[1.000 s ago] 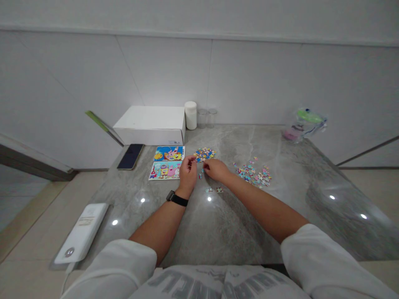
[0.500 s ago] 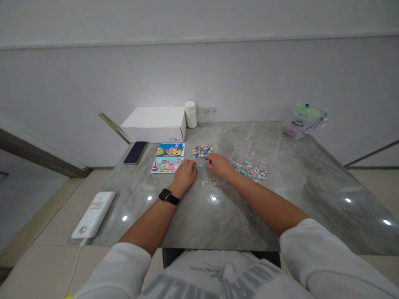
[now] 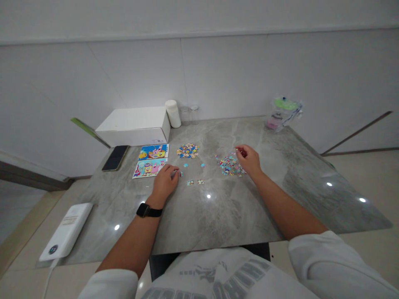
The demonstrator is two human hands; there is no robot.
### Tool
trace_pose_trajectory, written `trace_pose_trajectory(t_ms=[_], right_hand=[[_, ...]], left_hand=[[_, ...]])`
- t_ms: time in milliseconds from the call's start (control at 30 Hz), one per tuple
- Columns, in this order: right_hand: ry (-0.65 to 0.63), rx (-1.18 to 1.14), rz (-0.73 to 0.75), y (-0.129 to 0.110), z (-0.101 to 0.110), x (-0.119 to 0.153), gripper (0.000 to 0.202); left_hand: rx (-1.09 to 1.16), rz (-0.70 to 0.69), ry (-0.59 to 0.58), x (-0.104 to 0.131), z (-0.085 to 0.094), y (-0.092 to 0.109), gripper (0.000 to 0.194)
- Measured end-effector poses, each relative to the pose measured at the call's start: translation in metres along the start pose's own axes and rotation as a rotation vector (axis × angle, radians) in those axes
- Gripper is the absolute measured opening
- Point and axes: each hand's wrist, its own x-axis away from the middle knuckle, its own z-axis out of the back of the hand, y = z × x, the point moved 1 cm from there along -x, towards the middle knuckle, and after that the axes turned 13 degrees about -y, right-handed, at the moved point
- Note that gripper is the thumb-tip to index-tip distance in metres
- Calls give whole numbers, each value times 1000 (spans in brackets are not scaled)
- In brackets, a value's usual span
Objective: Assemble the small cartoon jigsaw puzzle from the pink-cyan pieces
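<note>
My left hand (image 3: 165, 181), with a black watch at its wrist, rests on the table with curled fingers, at the lower right corner of the cartoon picture cards (image 3: 151, 167). A small puzzle piece (image 3: 181, 174) lies right by its fingertips; what they hold, if anything, is hidden. Over the right edge of the loose multicoloured puzzle pile (image 3: 230, 164) is my right hand (image 3: 249, 160), thumb and fingers pinched together, their contents too small to make out. Two light-blue pieces (image 3: 203, 165) lie apart between the hands. Nearer to me are small joined pieces (image 3: 200, 182).
A second, blue-and-yellow puzzle pile (image 3: 188, 150) lies behind the loose pieces. Further back stand a white box (image 3: 134, 120), a white bottle (image 3: 173, 113) and clear glass jars (image 3: 194, 114). A phone (image 3: 115, 158) and power bank (image 3: 66, 231) lie left, a plastic bag (image 3: 283, 114) back right.
My right hand has moved right, from beside the left hand to the right-hand pile. Another light-blue piece now shows on the table. The whole view has shifted.
</note>
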Motion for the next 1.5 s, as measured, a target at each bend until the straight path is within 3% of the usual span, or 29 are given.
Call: trace_pose_trajectory(t_ms=[267, 467, 600, 800, 1000, 1133, 1300, 1500], right_hand=[[101, -35, -26, 16, -7, 21, 30], [209, 23, -77, 22, -4, 21, 27], [229, 15, -12, 26, -5, 18, 25], [132, 137, 93, 33, -2, 12, 24], [-71, 366, -40, 35, -13, 7, 22], [-104, 429, -158, 31, -22, 7, 25], [-139, 430, -176, 31, -32, 3, 21], [-89, 312, -196, 41, -24, 3, 14]], left_hand=[[122, 45, 76, 8, 12, -6, 19], [173, 59, 106, 11, 20, -2, 17], [148, 45, 113, 12, 22, 4, 20], [138, 20, 112, 11, 17, 6, 21], [198, 31, 127, 10, 11, 7, 19], [234, 25, 123, 11, 9, 10, 18], [232, 15, 132, 12, 11, 8, 18], [191, -3, 188, 11, 20, 10, 18]])
